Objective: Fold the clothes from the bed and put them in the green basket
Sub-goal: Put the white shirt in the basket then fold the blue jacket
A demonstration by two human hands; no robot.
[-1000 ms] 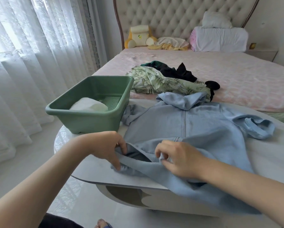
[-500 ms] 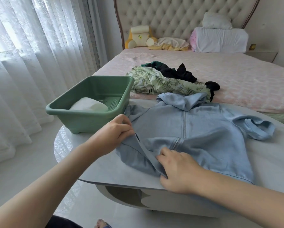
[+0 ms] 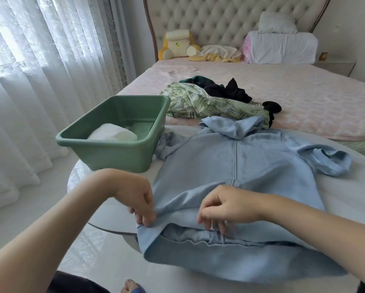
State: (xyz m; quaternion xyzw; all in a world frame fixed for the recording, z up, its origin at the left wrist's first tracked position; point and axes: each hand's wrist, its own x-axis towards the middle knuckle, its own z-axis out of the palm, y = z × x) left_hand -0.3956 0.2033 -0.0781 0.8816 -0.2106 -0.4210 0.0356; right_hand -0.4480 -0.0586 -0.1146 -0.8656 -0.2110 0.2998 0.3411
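Note:
A light blue zip hoodie lies spread on the white table, hood toward the bed, its hem hanging over the near edge. My left hand pinches the hem's left corner. My right hand grips the hem's fabric near the zip's lower end. The green basket stands on the table's left part and holds one folded white piece. On the pink bed lie a leaf-print garment and dark clothes.
White curtains hang at the left. Pillows and a plush toy sit by the tufted headboard. A nightstand stands at the far right. My foot shows on the floor below the table.
Both hands moved back toward me, pulling the hoodie's lower edge down over the table's near edge. The left hand went from the hoodie's left side to the hem corner.

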